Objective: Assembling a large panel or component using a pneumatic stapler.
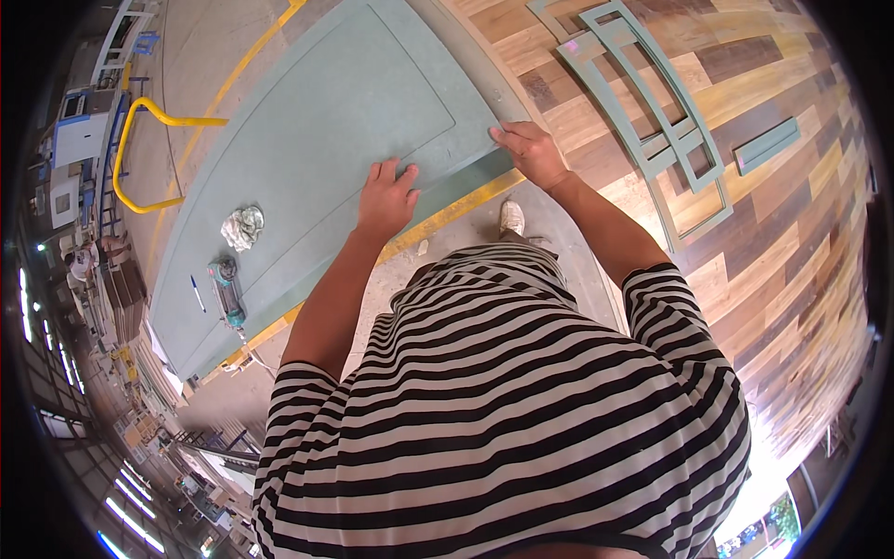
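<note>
A large grey-green panel (317, 121) lies before me, with a thin line running just inside its border. My left hand (387, 197) rests on its face near the closest edge, fingers spread and holding nothing. At the right corner of the panel, my right hand (531, 154) grips the edge between thumb and fingers; the fingertips are partly hidden. On the panel's left part sit a crumpled whitish wad (242, 228), a teal and black power tool (226, 292) and a blue pen (197, 293).
To the right, on a wood-plank patterned surface (773, 84), are grey-green frames (652, 154) and a short grey-green strip (766, 146). A bent yellow rail (119, 158) stands beyond the panel's left side. Another person (82, 261) is far left. My white shoe (511, 217) is below.
</note>
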Demonstrator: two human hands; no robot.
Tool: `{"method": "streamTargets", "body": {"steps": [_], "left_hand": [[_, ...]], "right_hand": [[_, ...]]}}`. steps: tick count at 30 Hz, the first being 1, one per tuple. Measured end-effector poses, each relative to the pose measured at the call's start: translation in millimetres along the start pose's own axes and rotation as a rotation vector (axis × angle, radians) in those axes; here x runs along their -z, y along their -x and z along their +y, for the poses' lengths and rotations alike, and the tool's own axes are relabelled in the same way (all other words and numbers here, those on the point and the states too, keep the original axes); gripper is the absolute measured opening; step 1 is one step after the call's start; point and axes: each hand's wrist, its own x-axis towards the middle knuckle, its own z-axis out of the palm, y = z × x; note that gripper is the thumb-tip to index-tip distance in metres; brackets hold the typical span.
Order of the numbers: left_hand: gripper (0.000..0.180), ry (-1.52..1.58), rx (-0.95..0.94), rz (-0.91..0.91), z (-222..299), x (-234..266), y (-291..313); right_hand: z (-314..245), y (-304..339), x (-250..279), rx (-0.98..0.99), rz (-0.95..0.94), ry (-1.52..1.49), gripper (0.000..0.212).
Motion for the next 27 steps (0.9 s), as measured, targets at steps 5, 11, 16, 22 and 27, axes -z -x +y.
{"method": "streamTargets", "body": {"steps": [5, 11, 16, 22, 27], "left_hand": [[0.046, 0.006, -0.009, 0.026, 0, 0, -1], [0.048, -0.006, -0.015, 0.051, 1, 0, 1], [0.046, -0.010, 0.035, 0.037, 4, 0, 2], [0.046, -0.025, 0.006, 0.029, 3, 2, 2], [0.045, -0.026, -0.006, -0.020, 4, 5, -2]], "right_hand": [[-3, -3, 3, -0.003, -0.017, -0.005, 0.043], [-9, -6, 4, 0.000, -0.002, 0.027, 0.038], [-16, -6, 2, -0.080, 0.051, -0.030, 0.034], [-6, -3, 2, -0.056, 0.033, -0.107, 0.034], [-2, -2, 2, -0.050, 0.023, -0.097, 0.034]]}}
